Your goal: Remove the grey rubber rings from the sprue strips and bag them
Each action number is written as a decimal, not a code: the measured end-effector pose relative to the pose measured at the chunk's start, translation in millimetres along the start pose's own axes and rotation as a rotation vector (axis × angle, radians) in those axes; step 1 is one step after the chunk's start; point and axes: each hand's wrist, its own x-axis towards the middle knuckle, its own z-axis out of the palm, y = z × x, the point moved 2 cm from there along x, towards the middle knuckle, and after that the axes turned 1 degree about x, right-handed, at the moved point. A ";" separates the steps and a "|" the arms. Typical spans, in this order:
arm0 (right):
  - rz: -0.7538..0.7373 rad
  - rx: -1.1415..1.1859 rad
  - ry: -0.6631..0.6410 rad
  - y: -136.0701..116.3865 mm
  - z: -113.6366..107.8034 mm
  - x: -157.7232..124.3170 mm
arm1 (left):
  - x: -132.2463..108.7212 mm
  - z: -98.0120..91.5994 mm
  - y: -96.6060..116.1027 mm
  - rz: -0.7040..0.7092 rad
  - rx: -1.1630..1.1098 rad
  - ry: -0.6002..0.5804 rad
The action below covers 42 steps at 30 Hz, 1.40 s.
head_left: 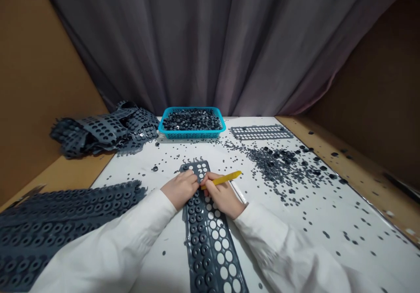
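A long dark grey rubber strip [210,245] full of ring-shaped pieces lies lengthwise on the white table [183,258]. Its right column shows empty round holes. My left hand [179,189] rests on the strip's far part with its fingers curled and pressed on it. My right hand [222,196] is closed on a yellow stick tool [226,178], whose tip meets the strip beside my left fingers. Both arms wear white sleeves.
A turquoise basket [192,130] of small dark rings stands at the back. Emptied strips [105,129] are piled back left, and full strips [55,227] are stacked near left. One strip [260,132] lies back right. Loose rings [285,166] are scattered on the right. Brown cardboard walls and a grey curtain enclose the table.
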 end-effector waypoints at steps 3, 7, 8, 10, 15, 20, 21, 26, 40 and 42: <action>0.002 0.005 0.009 0.2 -1.0 -1.5 | -1.6 6.1 0.9 -0.025 -0.018 0.042; -0.015 0.004 0.023 -0.7 -0.7 -2.5 | -3.8 9.0 -6.3 -0.090 -0.169 0.143; -0.019 -0.001 0.023 -0.9 -0.3 -2.7 | -4.4 8.1 -10.4 -0.149 -0.296 0.202; -0.027 -0.020 0.022 -0.9 0.2 -3.5 | -6.3 5.9 -20.0 -0.328 -0.586 0.335; -0.115 -0.071 0.012 -2.1 -4.6 -8.1 | -10.3 4.4 -30.2 -0.583 -0.833 0.439; -0.370 -0.345 0.101 -10.2 -24.7 -8.3 | -12.2 6.4 -18.1 -0.573 -1.033 0.407; -0.403 -0.469 0.077 -10.8 -26.9 -7.4 | -12.4 6.6 -14.9 -0.568 -1.091 0.390; -0.409 -0.916 -0.076 -7.5 -26.4 -4.8 | -14.6 2.3 -2.6 -0.542 -1.177 0.385; 0.150 -0.638 -0.240 17.7 -98.0 1.5 | -19.5 -4.2 10.4 -0.570 -1.130 0.368; 0.119 -0.610 -0.250 17.7 -94.1 -0.4 | -19.8 -4.7 11.3 -0.585 -1.138 0.356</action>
